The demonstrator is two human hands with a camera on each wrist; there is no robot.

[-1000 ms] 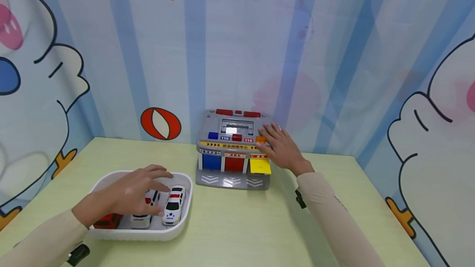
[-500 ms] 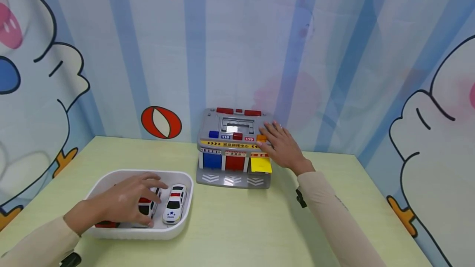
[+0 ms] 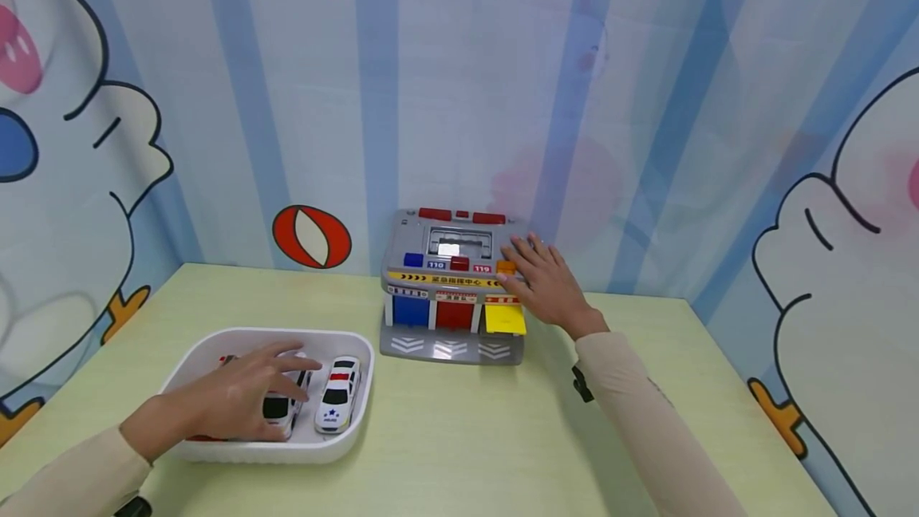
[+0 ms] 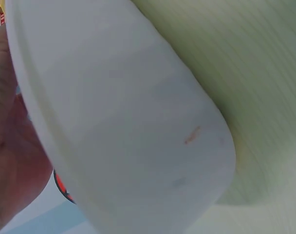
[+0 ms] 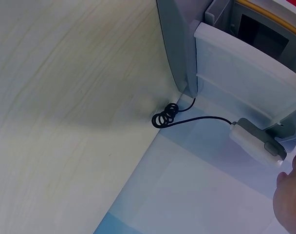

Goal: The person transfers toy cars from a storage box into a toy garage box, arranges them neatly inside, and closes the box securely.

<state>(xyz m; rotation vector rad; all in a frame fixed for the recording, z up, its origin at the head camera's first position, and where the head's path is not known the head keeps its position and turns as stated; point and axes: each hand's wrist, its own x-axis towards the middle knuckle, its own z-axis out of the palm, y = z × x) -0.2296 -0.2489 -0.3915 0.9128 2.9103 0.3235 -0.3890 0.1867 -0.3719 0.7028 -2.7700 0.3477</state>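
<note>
My left hand [image 3: 233, 396] reaches into a white plastic bin [image 3: 287, 453] at the front left. Its thumb and fingers are spread over a white toy car [image 3: 277, 408], partly hidden beneath the palm; contact cannot be made out. Right of it in the bin lies a white toy police car [image 3: 337, 395] with a red light bar. My right hand [image 3: 551, 291] rests, fingers extended, on the roof's right edge of a grey toy emergency station [image 3: 409, 282]. The station's blue door [image 3: 410, 312] and red door [image 3: 454, 317] are down, while its yellow door [image 3: 505, 320] is raised.
Beside the station, in the right wrist view, a toy handset [image 5: 257, 141] hangs on a coiled black cord [image 5: 165, 116]. Both stand on a pale wooden table [image 3: 459, 437], backed by a striped blue cartoon curtain [image 3: 467, 102]. A red bit [image 3: 227, 359] shows behind the left hand.
My left hand has moved left in the bin, from beside the police car to over the white car next to it. The right hand has stayed on the station.
</note>
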